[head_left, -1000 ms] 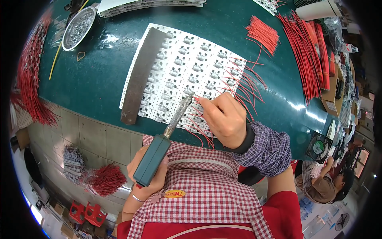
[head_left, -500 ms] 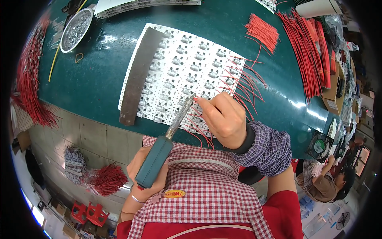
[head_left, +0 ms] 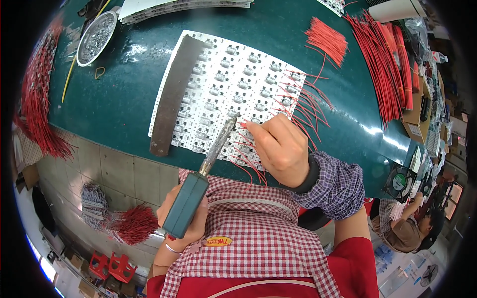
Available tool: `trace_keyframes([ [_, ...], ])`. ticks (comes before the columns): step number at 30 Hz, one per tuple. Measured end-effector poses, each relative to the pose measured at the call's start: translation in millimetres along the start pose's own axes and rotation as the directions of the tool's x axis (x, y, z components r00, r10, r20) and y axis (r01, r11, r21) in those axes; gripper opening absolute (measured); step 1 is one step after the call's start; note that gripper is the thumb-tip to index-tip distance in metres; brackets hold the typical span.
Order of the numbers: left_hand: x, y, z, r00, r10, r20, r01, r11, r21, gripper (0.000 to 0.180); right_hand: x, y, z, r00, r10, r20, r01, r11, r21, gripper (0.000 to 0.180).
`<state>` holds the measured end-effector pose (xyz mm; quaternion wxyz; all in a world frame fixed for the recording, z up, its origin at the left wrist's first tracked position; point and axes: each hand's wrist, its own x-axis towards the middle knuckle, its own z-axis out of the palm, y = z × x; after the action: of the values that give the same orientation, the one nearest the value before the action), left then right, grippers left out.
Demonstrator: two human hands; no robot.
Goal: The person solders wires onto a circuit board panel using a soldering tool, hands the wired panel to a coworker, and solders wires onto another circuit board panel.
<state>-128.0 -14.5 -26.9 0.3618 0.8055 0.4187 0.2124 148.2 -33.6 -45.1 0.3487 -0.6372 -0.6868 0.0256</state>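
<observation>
My left hand [head_left: 199, 222] is closed around the green handle of a soldering iron [head_left: 186, 206]. The iron's metal shaft slants up over a white panel of small circuit boards [head_left: 211, 107], its tip just left of my right fingertips. With thumb and forefinger pinched, my right hand [head_left: 282, 151] holds a short red wire [head_left: 243, 125] at the panel; the pinched part is hidden. Several red wires [head_left: 310, 111] stick out from the panel's right edge, and more lie by its lower edge. A dark flat bar [head_left: 174, 97] lies across the panel's left side.
Loose cut red wires [head_left: 327, 39] and long red wire bundles [head_left: 380, 69] lie at the right. A metal bowl [head_left: 79, 62] stands far left, near a stack of panels [head_left: 184, 9]. A small fan [head_left: 399, 181] sits at the right edge. A co-worker [head_left: 410, 228] works beyond.
The soldering iron has shifted a little left, its tip drawing away from the red wire at my right fingertips. My right hand stays almost in place.
</observation>
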Motion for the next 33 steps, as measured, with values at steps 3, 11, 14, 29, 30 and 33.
trace_keyframes([
  [3, 1.9, -0.1, 2.4, 0.999, -0.018, -0.031, 0.017, 0.998, -0.058, 0.029, 5.8, -0.7, -6.1, 0.999, 0.0, -0.052, 0.001, 1.0, 0.023, 0.033],
  [11, 10.5, 3.5, 2.8, 1.0, -0.001, -0.002, 0.0, 0.998, -0.067, 0.027, 5.4, 12.3, -4.9, 0.999, 0.038, -0.032, -0.038, 0.999, 0.005, 0.027],
  [14, 16.3, 8.2, 3.0, 1.0, -0.001, 0.002, 0.001, 0.997, -0.074, 0.025, 5.9, 12.6, -6.1, 0.999, 0.045, -0.012, -0.045, 0.999, 0.003, 0.027],
  [29, 29.4, 15.7, 5.0, 1.0, 0.013, 0.024, -0.011, 0.994, -0.106, 0.019, 6.4, 12.9, -6.7, 0.999, 0.054, 0.006, -0.054, 0.999, -0.008, 0.026],
  [30, 28.4, 13.3, 5.5, 0.998, 0.056, 0.005, -0.055, 0.994, -0.098, 0.02, 6.3, 13.1, -6.8, 0.999, 0.051, 0.006, -0.051, 0.999, -0.011, 0.026],
  [33, 5.5, -4.7, 5.5, 0.999, 0.032, -0.013, -0.033, 0.996, -0.081, 0.021, 6.8, 12.8, -5.8, 0.999, 0.05, 0.003, -0.05, 0.999, -0.002, 0.026],
])
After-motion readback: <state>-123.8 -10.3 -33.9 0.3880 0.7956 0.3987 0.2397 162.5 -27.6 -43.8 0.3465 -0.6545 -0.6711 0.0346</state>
